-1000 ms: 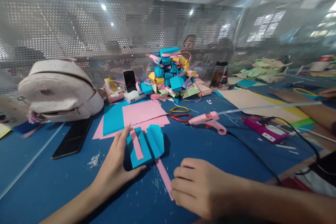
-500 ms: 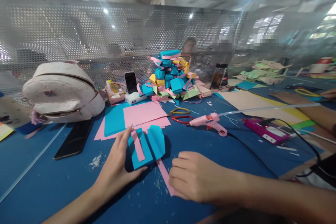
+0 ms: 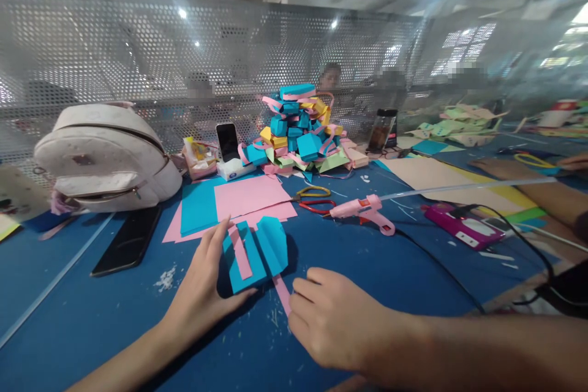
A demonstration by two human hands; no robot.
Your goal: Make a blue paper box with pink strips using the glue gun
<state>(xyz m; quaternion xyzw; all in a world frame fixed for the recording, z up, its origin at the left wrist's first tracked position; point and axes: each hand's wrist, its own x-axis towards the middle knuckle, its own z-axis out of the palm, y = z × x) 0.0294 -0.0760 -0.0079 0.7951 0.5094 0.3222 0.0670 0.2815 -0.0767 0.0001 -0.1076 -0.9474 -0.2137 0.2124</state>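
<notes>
Between the thumb and fingers of my left hand [image 3: 204,282] is a folded blue paper box [image 3: 273,248] with a raised, cut-cornered flap. One pink strip [image 3: 239,254] lies over its left part. A longer pink paper strip [image 3: 280,293] comes out from under the box towards me. Its near end runs to the curled fingers of my right hand [image 3: 333,318], which is closed on it; the fingertips are hidden. Beyond the box lie blue sheets [image 3: 198,211] and pink sheets [image 3: 250,196], with scissors [image 3: 315,199] beside them.
A pink glue gun [image 3: 361,211] with a black cord lies right of the scissors. Behind stands a pile of paper boxes [image 3: 294,128]. A white backpack [image 3: 103,162] and black phone [image 3: 126,245] are at left. A purple power strip [image 3: 463,226] and another person's arm [image 3: 528,187] are at right.
My right hand has shifted slightly left along the pink strip and now covers its near end. The left hand and the blue box stay almost in place.
</notes>
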